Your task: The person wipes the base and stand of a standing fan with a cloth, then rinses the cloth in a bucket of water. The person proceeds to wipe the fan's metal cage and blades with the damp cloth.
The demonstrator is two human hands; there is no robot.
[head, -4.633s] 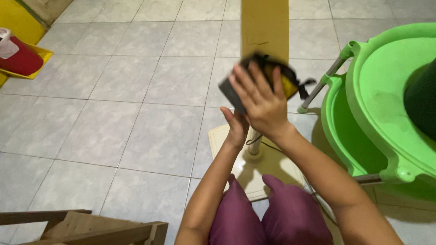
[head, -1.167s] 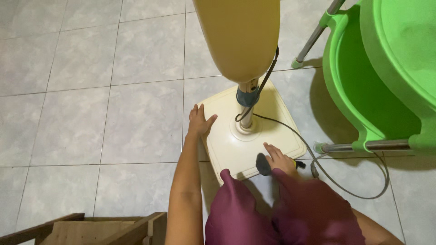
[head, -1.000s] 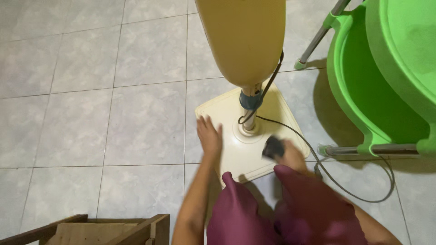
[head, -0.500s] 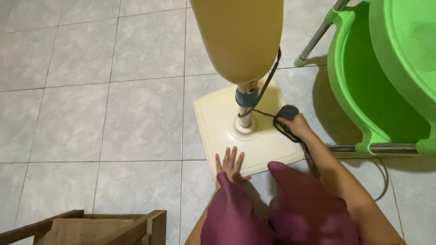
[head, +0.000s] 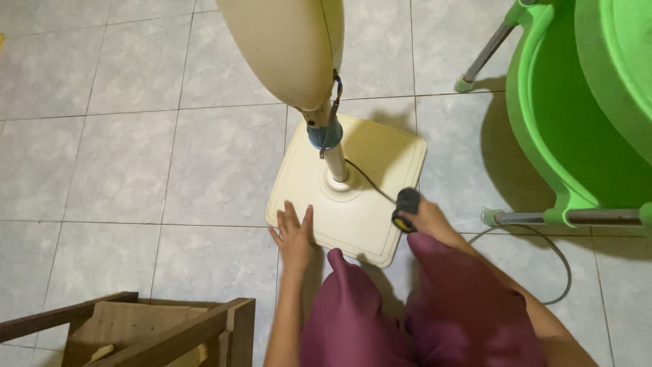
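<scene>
A cream stand fan rises from a square cream base point(head: 370, 156) on the tiled floor; its pole point(head: 333, 160) meets the base at the middle and its cream head point(head: 282, 41) fills the top of the view. My left hand point(head: 294, 234) lies flat, fingers apart, on the base's near left corner. At the base's right edge my right hand point(head: 426, 219) grips a black plug point(head: 406, 204) with a yellow tip. The black cord point(head: 370, 182) runs from the pole to that plug.
A green plastic tub point(head: 577, 115) on a metal-legged frame stands at the right. A grey cable point(head: 543, 251) loops on the floor beside my right arm. A wooden frame point(head: 149, 326) sits at the lower left. My knees in maroon cloth point(head: 407, 312) fill the bottom.
My right hand has drawn back slightly toward me with the plug. My left hand has moved left along the base's near edge. The view has shifted right.
</scene>
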